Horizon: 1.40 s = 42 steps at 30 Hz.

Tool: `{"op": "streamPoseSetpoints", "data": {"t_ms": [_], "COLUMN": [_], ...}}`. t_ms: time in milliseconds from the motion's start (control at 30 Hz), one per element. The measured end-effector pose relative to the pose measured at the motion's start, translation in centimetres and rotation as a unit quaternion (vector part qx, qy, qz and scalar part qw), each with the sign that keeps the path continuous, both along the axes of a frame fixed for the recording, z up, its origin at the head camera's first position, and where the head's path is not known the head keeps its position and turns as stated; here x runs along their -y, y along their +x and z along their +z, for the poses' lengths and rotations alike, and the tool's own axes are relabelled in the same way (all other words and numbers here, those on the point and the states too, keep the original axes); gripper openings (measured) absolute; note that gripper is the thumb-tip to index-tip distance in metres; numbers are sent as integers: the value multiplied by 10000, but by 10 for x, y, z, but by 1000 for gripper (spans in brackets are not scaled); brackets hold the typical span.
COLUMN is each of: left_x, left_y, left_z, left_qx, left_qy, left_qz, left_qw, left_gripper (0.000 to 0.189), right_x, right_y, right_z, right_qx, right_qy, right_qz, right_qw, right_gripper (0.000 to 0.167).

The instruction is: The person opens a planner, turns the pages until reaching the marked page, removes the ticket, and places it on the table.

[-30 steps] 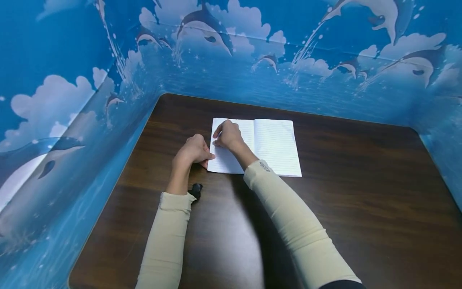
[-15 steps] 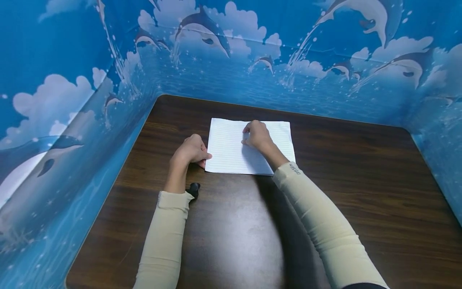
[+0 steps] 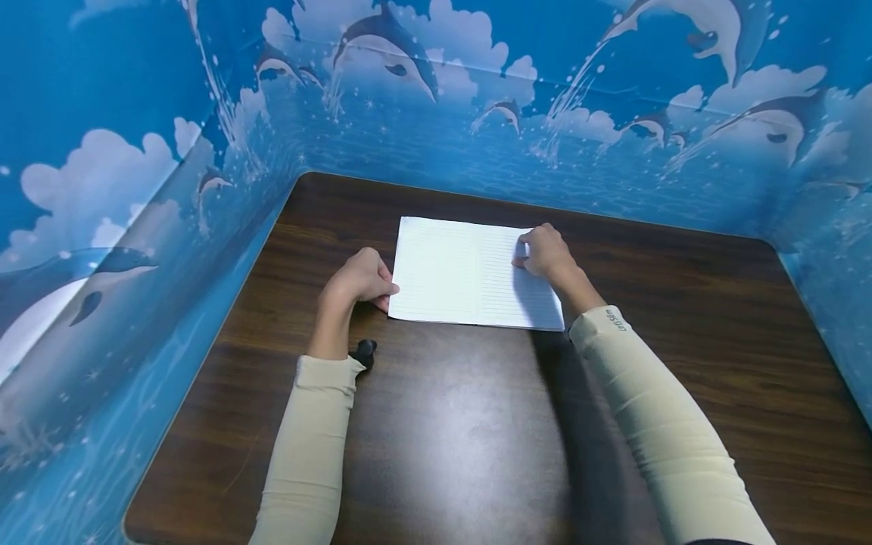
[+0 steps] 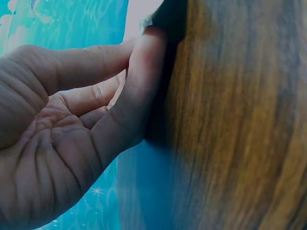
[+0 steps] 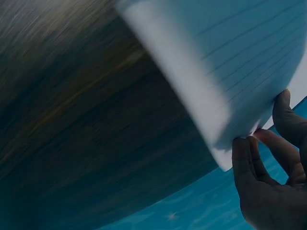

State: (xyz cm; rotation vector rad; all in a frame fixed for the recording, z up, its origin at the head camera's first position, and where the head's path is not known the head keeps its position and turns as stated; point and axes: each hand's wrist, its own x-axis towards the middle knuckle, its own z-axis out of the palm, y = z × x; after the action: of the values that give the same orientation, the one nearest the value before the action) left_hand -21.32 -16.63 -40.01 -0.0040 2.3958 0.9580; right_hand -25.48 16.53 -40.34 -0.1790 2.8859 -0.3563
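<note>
An open lined notebook lies on the dark wooden table, its pages spread wide. At its left edge my left hand pinches the lower part, thumb on top. The left wrist view shows that hand with thumb and finger meeting at a sliver of white paper. My right hand is at the upper right edge, with bent fingers holding a page. Seen from the right wrist, a lined page curves toward the hand, whose fingertips bear on it near the corner.
The brown wood-grain table has rounded corners. A blue curtain with dolphins and clouds stands behind it and along the left side. A small black device sits at the left wrist. Pale sleeves cover both forearms.
My right hand has swept from the notebook's left edge across to its right edge, carrying a page over. The left hand stays at the left edge.
</note>
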Motion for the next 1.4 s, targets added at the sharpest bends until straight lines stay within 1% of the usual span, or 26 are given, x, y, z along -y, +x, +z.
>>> {"op": "streamPoseSetpoints", "data": {"t_ms": [100,200,267,433,533,633,767,900,1067,1167,1300,1333,1400], "left_x": [-1,-2,-3,-2,-3,-3,-3,-3,-3,-3,-3,-3,-4], "left_y": [1,2,2,3,3,2,2,2,1,1,1,1,0], "left_z": [2,4,4,6,7,6,6,6,5,4,3,3,3], "left_qx": [14,13,13,17,7,-26,-76,-109,-82,-60,-77,-80,-74], "left_qy": [40,57,34,6,8,3,-51,-126,-159,-154,-123,-119,-107], "left_qz": [5,13,26,68,68,68,62,67,102,116,130,133,137], "left_qw": [10000,10000,10000,10000,10000,10000,9999,9998,9998,9998,9998,9998,9998], "left_gripper": [17,18,17,17,17,16,16,16,17,17,17,17,17], "right_x": [-14,-26,-31,-34,-35,-35,-34,-32,-34,-40,-49,-51,-55], "right_y": [-1,-2,-2,-4,-4,-4,0,6,8,9,10,10,10], "right_z": [0,-1,-2,-3,-3,-3,-3,-2,-5,-9,-12,-12,-12], "right_qx": [273,419,465,406,409,443,459,474,377,379,501,562,668], "right_qy": [53,32,-34,-97,-134,-152,-327,-557,-865,-1305,-1915,-2017,-2114], "right_qz": [-326,-586,-676,-646,-696,-743,-780,-988,-1220,-1445,-1975,-2103,-2300], "right_qw": [9991,9974,9966,9970,9966,9961,9954,9924,9880,9801,9601,9549,9476], "right_gripper": [54,60,62,59,57,57,55,53,52,53,47,43,37]}}
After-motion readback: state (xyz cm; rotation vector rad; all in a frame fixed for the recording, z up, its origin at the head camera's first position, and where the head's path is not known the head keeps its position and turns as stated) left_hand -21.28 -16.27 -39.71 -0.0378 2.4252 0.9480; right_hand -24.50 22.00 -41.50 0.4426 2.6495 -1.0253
